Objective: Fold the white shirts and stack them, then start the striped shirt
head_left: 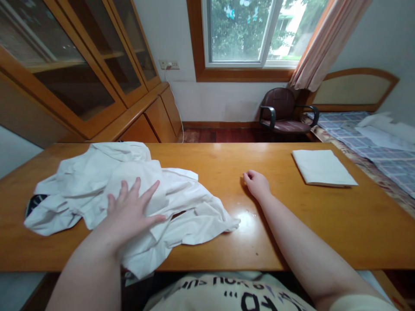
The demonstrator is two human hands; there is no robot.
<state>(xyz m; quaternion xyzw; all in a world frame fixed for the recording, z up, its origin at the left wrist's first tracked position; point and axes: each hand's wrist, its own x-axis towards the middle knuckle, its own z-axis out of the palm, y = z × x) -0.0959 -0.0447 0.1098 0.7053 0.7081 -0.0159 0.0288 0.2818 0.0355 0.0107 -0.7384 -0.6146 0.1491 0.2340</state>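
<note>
left hand (132, 211) on 1 white cloth (191, 216), prob. shirt; right hand (256, 184) on table (207, 155)

You wear this single camera on your head, so it looks forward and down from above your cream printed T-shirt (227, 296). It faces the long honey-coloured wooden table (207, 157) close up, with your left hand (131, 211) and right hand (257, 183) near, and the brown-framed glass window (238, 32) farther off.

Shirt print (233, 290) cut off, dark patch (35, 204) under cloth (181, 220) unclear
</note>
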